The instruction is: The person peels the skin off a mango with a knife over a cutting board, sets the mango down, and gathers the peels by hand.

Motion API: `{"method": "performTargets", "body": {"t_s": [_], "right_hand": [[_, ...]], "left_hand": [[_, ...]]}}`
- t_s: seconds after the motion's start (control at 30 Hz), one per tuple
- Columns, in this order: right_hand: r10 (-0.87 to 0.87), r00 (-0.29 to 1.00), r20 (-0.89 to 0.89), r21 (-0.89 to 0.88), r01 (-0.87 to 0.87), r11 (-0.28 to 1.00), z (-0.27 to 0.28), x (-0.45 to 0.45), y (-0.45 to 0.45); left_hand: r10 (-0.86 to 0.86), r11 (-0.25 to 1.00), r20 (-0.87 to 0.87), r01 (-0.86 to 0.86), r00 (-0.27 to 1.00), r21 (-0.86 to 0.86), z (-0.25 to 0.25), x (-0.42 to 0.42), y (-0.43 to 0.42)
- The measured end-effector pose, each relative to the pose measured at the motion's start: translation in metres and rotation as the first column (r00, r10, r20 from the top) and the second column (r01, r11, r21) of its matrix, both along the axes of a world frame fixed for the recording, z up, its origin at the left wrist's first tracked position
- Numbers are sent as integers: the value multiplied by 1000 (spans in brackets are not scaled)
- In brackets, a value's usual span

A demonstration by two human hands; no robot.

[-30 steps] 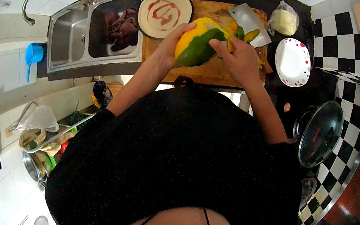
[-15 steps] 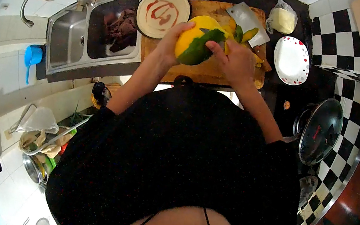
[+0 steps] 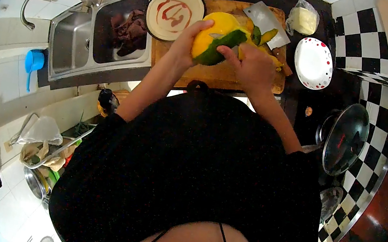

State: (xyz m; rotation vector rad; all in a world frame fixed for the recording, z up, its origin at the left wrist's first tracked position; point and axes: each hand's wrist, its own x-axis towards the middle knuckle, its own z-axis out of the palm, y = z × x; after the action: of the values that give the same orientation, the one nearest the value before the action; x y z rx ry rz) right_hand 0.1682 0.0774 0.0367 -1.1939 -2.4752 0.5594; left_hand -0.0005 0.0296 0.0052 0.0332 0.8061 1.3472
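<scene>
My left hand [image 3: 185, 47] is wrapped around the left side of a large, partly peeled mango [image 3: 217, 22], held above the wooden cutting board [image 3: 201, 78]. Yellow flesh shows over most of it, and green skin [image 3: 220, 48] runs along the lower right. Closed at the fruit's right side, my right hand [image 3: 256, 68] has its thumb against the green skin. A small grey blade [image 3: 215, 35], seemingly a knife's, shows beside the skin; its handle is hidden in my right hand. Yellow and green peels [image 3: 266, 36] lie behind that hand, near a cleaver [image 3: 266, 19].
Left of the board are a round disc with red marks [image 3: 175, 14] and a double sink [image 3: 69, 47] holding dark cloth [image 3: 129, 32]. At right stand a dotted white dish [image 3: 313, 64], a bagged pale block [image 3: 304, 21] and a lidded pan [image 3: 347, 140].
The mango has tilted slightly, and my right hand has shifted a little. My left hand keeps its hold. The whole view has moved slightly.
</scene>
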Motion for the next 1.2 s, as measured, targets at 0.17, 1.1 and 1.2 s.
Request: {"method": "performTargets", "body": {"t_s": [0.17, 1.1, 1.2], "right_hand": [[32, 999, 0, -69, -32, 997, -3, 0, 11], [77, 971, 225, 63, -94, 994, 23, -2, 14], [71, 977, 200, 120, -96, 988, 17, -5, 16]], "left_hand": [[6, 999, 2, -6, 1000, 35, -1, -2, 3], [27, 994, -61, -21, 998, 104, 17, 1, 12], [31, 993, -54, -25, 998, 114, 16, 3, 15]]}}
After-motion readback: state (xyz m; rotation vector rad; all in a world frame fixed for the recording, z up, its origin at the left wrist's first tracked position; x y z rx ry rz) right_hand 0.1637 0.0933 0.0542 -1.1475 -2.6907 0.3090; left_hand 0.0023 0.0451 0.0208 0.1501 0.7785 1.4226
